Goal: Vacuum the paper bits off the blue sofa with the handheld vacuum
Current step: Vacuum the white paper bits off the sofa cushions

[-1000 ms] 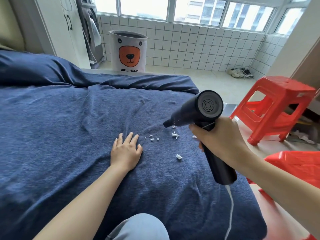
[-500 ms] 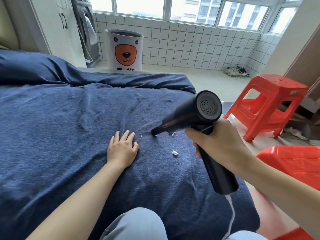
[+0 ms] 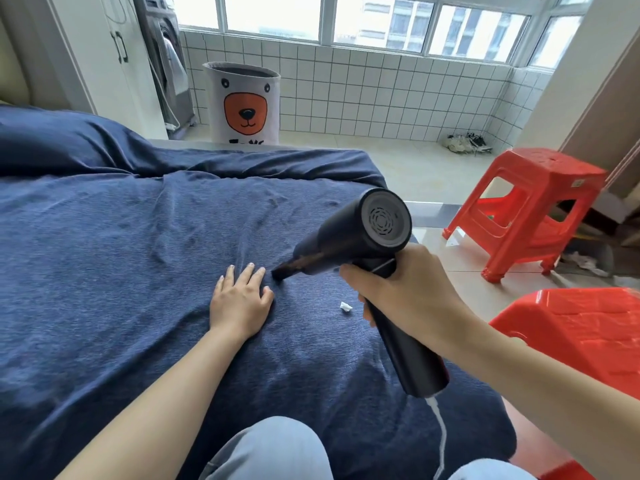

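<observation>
The right hand [image 3: 408, 299] is wrapped tight around the grip of the black pistol-shaped handheld vacuum [image 3: 367, 244], its nozzle touching the blue fabric-covered sofa [image 3: 121, 254] just beside the left hand [image 3: 239, 303], which lies flat, fingers spread, holding nothing. One white crumpled paper bit [image 3: 345, 306] shows nearer the sofa's right edge; I judge the job nearly done.

The right hand [image 3: 408, 299] grips the black handheld vacuum [image 3: 363, 244] — its nozzle touching the blue sofa [image 3: 121, 254] just beside the flat left hand [image 3: 239, 303] — one white paper bit [image 3: 345, 306] lies nearby
</observation>
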{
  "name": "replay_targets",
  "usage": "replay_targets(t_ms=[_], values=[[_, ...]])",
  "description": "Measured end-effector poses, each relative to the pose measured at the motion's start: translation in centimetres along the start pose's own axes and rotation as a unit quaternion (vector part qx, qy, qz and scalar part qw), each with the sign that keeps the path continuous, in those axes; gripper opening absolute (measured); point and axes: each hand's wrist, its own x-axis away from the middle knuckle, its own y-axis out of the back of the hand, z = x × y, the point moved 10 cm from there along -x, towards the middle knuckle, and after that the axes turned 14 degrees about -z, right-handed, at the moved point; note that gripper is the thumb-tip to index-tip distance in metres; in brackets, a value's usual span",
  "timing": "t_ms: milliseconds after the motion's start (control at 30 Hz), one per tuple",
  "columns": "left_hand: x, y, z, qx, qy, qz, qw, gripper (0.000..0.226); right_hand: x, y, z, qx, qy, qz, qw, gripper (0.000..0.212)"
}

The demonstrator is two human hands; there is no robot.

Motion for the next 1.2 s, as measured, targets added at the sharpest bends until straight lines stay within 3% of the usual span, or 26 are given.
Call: replay_targets(t_ms=[333, 500, 667, 833, 1200], values=[[0.2, -0.1, -0.5, -0.018, 0.018, 0.039, 0.999, 0.054, 1.1, 5.0, -1.3, 0.02, -0.003, -0.042, 0.999, 0.027], [0.5, 0.5, -2.5, -0.107, -0.007, 0.033, 0.994, 0.062, 3.7, 8.5, -1.9, 0.042, 0.0, -0.061, 0.997, 0.032], [1.2, -0.7, -6.9, -0.069, -0.053, 0.066, 0.994, 0.064, 5.6, 10.9, -2.4, 0.065, -0.007, -0.057, 0.996, 0.034], [2.1, -1.4, -7.6, -0.019, -0.035, 0.068, 0.997, 0.062, 6.3, 12.8, -3.5, 0.051, -0.006, -0.074, 0.996, 0.037], [0.8, -2.2, -7.6, -0.013, -0.036, 0.073, 0.997, 0.06, 0.9, 8.4, -6.3, 0.017, -0.009, -0.111, 0.994, 0.04]])
